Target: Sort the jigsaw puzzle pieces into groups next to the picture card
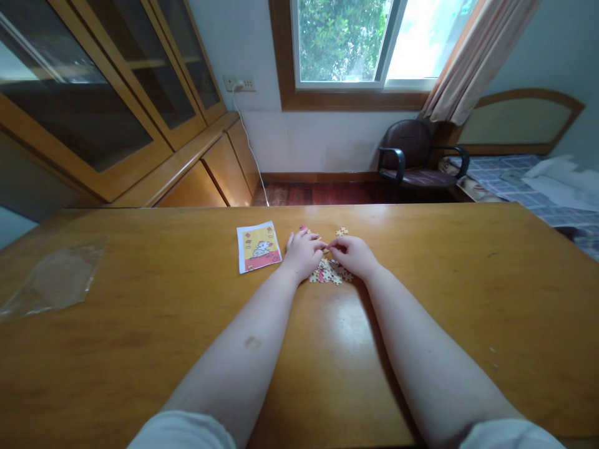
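Clear plastic point(56, 274) lies towards the left edge of the glossy wooden desk point(140, 349). Nearer the far edge, jigsaw pieces point(330, 273) lie heaped beside the left hand point(304, 254) and right hand point(354, 254), fingertips close together; whether they pinch a piece I cannot tell. A picture card point(259, 247) lies leftward. Beyond: chair point(409, 156), bed point(505, 171), window point(346, 40).

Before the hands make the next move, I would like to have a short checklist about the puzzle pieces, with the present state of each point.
1. Pile of puzzle pieces within reach of left hand and right hand: ok.
2. All pieces gathered together: not ok; loose pieces lie beyond the hands.
3. Picture card face up: ok.
4. Clear plastic away from the pile: ok.
5. Piece held at the fingertips: cannot tell.
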{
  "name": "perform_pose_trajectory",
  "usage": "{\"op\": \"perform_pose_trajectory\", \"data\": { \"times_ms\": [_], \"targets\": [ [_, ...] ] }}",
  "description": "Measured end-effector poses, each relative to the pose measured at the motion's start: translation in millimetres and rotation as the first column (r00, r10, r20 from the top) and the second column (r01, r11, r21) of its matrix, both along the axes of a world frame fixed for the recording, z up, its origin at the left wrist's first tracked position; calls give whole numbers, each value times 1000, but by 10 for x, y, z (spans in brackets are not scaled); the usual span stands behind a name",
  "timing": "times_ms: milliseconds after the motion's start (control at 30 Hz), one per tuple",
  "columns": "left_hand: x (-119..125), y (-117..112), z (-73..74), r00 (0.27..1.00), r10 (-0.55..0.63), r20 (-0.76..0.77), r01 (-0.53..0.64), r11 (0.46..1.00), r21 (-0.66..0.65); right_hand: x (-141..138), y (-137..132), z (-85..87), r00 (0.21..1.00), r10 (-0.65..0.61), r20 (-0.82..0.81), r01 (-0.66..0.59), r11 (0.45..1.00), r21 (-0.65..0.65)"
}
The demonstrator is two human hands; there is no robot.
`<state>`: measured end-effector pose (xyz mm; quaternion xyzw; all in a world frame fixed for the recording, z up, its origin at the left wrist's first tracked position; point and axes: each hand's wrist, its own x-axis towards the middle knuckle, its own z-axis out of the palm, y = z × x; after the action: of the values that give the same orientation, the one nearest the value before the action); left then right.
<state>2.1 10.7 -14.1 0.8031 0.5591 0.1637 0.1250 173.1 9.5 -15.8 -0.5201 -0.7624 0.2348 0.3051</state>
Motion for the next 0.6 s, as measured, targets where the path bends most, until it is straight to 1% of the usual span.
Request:
{"op": "perform_pose_trajectory", "data": {
  "times_ms": [33, 100, 167, 233, 367, 433, 500, 600],
  "targets": [
    [-4, 4, 2, 1000, 5, 10, -5, 1000, 13, -5, -15, 11, 999, 45, -12, -46, 999, -30],
    [-8, 9, 13, 999, -30, 31, 29, 999, 39, -2, -31, 20, 993, 108, -38, -111, 990, -90],
    [-9, 11, 23, 996, -81, 40, 79, 996, 51, 13, -31, 12, 987, 152, -51, -158, 975, -158],
    [-8, 15, 26, 996, -76, 38, 75, 996, 40, 30, -23, -4, 983, 180, -47, -186, 961, -207],
    [-12, 26, 21, 997, 57, 43, -58, 998, 29, 44, -7, -29, 979, 199, -54, -206, 948, -242],
    [-15, 26, 24, 995, 88, 48, -90, 995, 40, 41, -7, -32, 978, 198, -68, -209, 944, -255],
    [-14, 21, 32, 995, 84, 50, -86, 995, 41, 35, -9, -31, 977, 197, -86, -213, 940, -266],
    [-3, 6, 44, 999, -2, 44, 1, 1000, 13, 28, -7, -32, 975, 190, -112, -214, 941, -261]
  ]
}}
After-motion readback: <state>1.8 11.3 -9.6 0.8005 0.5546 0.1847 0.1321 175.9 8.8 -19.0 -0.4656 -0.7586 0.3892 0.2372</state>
